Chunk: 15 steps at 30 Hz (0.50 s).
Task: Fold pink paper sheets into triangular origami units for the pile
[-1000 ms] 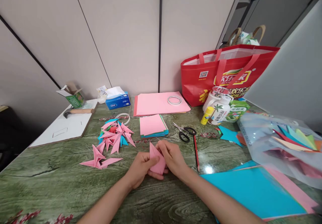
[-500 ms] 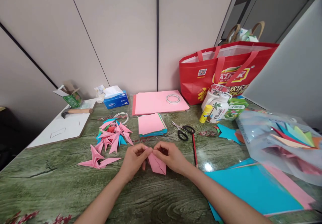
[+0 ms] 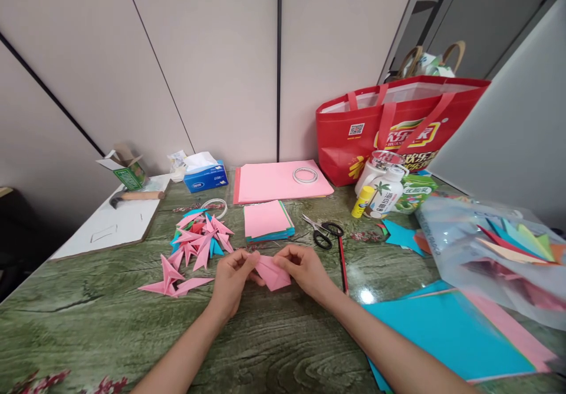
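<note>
Pink paper [image 3: 275, 274], partly folded, is held over the table [image 3: 274, 347] between my left hand [image 3: 234, 276] and my right hand [image 3: 304, 269], in front of me, probably so I can see its creases. Each hand is closed in a pinch, on opposite sides of the paper, likely to keep it steady and its folds from opening. The small squares [image 3: 266, 220] lie stacked just beyond, seemingly for easy reach, while the scissors [image 3: 322, 229] and pencil [image 3: 343, 264] rest to the right and the folded pieces [image 3: 201, 246] sit heaped at left, perhaps leaving me room
</note>
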### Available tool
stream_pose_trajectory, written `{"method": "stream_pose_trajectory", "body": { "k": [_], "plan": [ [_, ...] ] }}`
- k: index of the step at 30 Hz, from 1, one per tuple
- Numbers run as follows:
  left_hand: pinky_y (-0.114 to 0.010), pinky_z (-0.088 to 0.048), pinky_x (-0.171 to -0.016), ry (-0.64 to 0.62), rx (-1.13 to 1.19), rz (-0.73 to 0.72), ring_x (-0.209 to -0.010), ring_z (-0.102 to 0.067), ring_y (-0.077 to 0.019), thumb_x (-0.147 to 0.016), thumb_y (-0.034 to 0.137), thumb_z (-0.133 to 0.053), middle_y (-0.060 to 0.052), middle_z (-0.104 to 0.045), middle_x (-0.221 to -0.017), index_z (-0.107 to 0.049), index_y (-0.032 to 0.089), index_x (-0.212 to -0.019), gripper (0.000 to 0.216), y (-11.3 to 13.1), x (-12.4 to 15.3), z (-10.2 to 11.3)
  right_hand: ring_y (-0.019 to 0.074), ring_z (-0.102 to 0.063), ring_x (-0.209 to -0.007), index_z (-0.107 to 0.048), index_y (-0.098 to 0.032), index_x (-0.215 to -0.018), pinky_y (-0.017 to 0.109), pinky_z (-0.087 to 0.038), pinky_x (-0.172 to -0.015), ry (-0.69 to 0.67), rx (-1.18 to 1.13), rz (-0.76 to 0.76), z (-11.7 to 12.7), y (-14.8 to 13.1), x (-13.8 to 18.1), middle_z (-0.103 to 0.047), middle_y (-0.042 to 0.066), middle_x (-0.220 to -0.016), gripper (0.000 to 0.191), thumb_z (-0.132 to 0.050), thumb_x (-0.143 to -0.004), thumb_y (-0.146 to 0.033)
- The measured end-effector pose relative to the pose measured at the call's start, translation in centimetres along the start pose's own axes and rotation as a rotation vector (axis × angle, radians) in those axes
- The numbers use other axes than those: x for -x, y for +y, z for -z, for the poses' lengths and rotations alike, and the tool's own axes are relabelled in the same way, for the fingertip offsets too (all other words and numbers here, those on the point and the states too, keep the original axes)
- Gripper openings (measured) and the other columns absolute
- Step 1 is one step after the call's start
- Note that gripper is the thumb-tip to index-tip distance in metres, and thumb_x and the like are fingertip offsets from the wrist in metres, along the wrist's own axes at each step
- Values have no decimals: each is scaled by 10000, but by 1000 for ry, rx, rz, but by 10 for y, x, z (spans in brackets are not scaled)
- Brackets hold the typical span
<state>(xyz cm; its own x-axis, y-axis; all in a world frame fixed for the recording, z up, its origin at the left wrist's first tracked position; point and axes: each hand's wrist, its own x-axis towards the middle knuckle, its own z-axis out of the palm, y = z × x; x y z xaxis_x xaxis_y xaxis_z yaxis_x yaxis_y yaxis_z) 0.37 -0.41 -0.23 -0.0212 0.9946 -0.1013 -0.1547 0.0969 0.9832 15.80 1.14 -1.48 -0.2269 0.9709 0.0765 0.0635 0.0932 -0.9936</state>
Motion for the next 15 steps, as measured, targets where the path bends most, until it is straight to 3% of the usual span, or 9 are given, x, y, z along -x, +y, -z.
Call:
{"method": "stream_pose_trajectory", "body": {
  "k": [4,7,10,15],
  "plan": [
    [-221,-514,-473,64,110,10,-459,-558,-91,-624,285,-682,49,-552,-520,-545,130,-550,219,4,-1,0,110,-528,-581,-532,-162,-826,222,-443,-497,-35,-215,-103,0,4,-1,-584,-5,-701,278,-602,-682,-390],
    [-274,-550,-603,78,188,14,-546,-566,-97,-630,284,-678,46,-571,-550,-549,129,-549,218,6,-2,0,125,-578,-641,-491,-178,-910,262,-495,-579,-84,-285,-105,-1,4,-1,-616,12,-809,395,-692,-604,-325],
    [-304,-550,-627,-5,139,68,-590,-608,-130,-660,301,-653,19,-611,-577,-566,126,-588,208,6,-1,0,136,-594,-672,-478,-182,-888,281,-509,-622,-35,-305,-94,-1,3,0,-622,19,-831,396,-708,-581,-277],
    [-323,-540,-616,-155,-52,135,-626,-651,-186,-679,306,-635,-34,-669,-624,-587,127,-687,186,5,2,-1,126,-575,-593,-439,-193,-910,257,-493,-549,70,-327,-109,4,1,-2,-605,-23,-682,402,-679,-588,-213]
  ]
}}
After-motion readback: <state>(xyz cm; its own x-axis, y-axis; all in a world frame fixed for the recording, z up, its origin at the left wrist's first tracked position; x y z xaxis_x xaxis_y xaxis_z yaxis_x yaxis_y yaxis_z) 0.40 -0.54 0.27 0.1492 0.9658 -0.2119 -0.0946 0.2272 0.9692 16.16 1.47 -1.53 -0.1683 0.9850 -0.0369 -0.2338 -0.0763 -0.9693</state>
